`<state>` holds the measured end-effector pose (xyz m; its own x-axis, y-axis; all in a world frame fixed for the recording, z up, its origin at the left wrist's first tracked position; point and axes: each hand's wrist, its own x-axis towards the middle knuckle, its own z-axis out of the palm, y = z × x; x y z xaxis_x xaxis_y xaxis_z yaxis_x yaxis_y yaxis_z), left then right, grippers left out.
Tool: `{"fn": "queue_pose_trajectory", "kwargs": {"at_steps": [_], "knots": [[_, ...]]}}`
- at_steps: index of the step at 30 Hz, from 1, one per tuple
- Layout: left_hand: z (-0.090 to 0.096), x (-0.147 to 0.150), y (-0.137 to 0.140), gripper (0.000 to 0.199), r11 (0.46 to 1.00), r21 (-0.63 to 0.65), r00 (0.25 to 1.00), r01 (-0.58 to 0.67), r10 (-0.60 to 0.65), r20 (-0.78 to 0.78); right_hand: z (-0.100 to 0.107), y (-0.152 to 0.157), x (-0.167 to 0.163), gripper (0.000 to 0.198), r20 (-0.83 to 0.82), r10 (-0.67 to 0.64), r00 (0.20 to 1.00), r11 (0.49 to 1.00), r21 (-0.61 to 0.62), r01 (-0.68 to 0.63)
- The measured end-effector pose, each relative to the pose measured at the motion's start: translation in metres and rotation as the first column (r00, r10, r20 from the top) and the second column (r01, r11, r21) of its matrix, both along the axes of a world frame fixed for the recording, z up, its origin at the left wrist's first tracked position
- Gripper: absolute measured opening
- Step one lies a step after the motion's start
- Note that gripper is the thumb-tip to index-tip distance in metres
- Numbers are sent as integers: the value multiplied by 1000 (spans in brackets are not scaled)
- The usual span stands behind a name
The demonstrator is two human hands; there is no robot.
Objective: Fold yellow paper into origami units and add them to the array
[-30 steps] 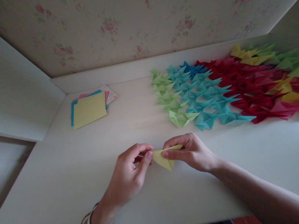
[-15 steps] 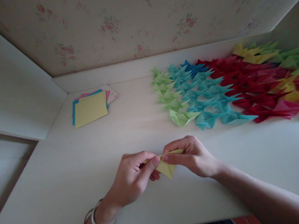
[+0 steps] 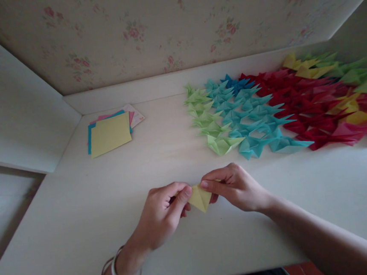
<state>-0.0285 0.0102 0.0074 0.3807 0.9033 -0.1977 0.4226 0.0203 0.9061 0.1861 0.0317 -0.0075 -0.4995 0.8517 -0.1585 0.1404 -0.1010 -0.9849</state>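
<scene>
A small folded piece of yellow origami paper [image 3: 200, 198] is held just above the white tabletop, its pointed corner hanging toward me. My left hand [image 3: 166, 211] pinches its left side between thumb and fingers. On the right edge, my right hand [image 3: 234, 187] grips it the same way, thumb on the near face. The fingers cover both ends of the paper, so its full shape is hidden.
Square sheets topped by a yellow one [image 3: 111, 135] lie at the back left. Rows of folded paper cranes in green [image 3: 224, 143], turquoise [image 3: 251, 146], red [image 3: 309, 105] and other colours fill the back right. A flowered wall [image 3: 161, 32] rises behind the white table [image 3: 81, 215].
The right fingers have shifted along the paper toward its middle. The folded paper has moved slightly up and left, its right end now covered by the hand.
</scene>
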Motion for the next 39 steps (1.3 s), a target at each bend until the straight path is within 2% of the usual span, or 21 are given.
{"fn": "queue_pose_trajectory", "kwargs": {"at_steps": [2,5,8,11,13,16,19,21,23,25,26,27,29,31,33,35,39], "knots": [[0,0,1,29,996,71,996,60,-55,-66,1,-1,1,40,40,25,999,1000,-7,-25],[1,0,3,27,975,178,983,136,-110,-146,-1,-3,0,41,42,58,997,994,-97,-53],[3,-1,5,31,987,90,989,131,-124,-81,-2,-2,-2,41,-56,38,998,982,-181,-47],[6,-2,6,33,994,-62,996,85,-84,21,-2,0,-1,42,-81,-8,997,983,-184,-7],[6,-3,7,33,990,-114,996,78,-72,50,-1,1,1,42,-28,-21,999,993,-118,17],[3,-1,6,32,985,-124,992,122,-119,31,-1,-2,2,39,95,-21,995,998,67,14],[0,1,3,27,989,2,987,147,-147,-63,-3,-4,-1,35,178,-49,983,970,243,5],[-3,2,2,26,990,91,989,111,-101,-103,-7,-6,-5,28,187,-162,969,926,367,84],[-6,1,3,25,991,132,997,-9,19,-75,-11,-9,-8,16,153,-333,931,842,493,220],[-10,1,4,24,976,150,986,-155,162,-35,-14,-14,-12,15,91,-453,887,768,545,336],[-12,2,5,25,963,163,975,-213,220,-26,-15,-17,-15,15,66,-465,883,761,540,360],[-13,2,5,26,954,172,967,-248,255,-19,-15,-21,-17,13,51,-446,894,776,519,357],[-15,5,3,29,954,157,966,-256,260,-6,-14,-27,-22,11,50,-337,940,838,471,276],[-14,9,1,31,972,121,980,-201,199,24,-12,-29,-27,14,49,-226,973,897,401,188],[-11,12,-2,32,989,86,992,-116,112,59,-10,-28,-29,13,45,-191,981,931,325,166],[-8,14,-4,33,996,52,993,-66,60,98,-9,-26,-29,10,44,-220,975,938,285,199],[-4,12,-4,35,999,-4,990,-49,49,135,-7,-23,-26,13,37,-266,963,932,265,248]]}}
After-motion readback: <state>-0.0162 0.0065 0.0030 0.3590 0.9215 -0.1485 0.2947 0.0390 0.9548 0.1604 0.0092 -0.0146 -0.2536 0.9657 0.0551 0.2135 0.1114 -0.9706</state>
